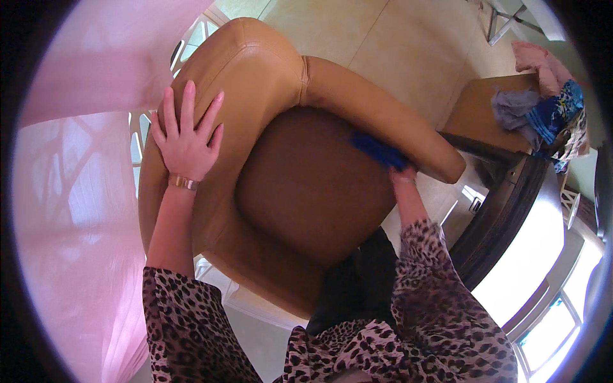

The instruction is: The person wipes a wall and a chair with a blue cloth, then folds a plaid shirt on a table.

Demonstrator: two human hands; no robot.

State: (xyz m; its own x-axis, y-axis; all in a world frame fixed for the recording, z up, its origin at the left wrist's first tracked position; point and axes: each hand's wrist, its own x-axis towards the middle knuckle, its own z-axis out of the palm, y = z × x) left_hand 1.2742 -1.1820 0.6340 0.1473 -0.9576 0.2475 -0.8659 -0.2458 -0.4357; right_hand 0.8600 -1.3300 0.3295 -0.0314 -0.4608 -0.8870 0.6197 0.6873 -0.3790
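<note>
A tan leather-look armchair fills the middle of the head view, with a darker brown seat. My left hand rests with spread fingers on the chair's padded top at the left, a metal band round the wrist. At the seat's right edge, beside the inner side of the chair's right-hand rim, my right hand is closed on a blue cloth, slightly blurred; its fingers are partly hidden by it.
Sheer pink fabric hangs along the left, over white lattice. At the right, folded clothes lie on a brown box-like surface, near a dark wooden piece with a bright top. Pale floor tiles show behind, with metal legs.
</note>
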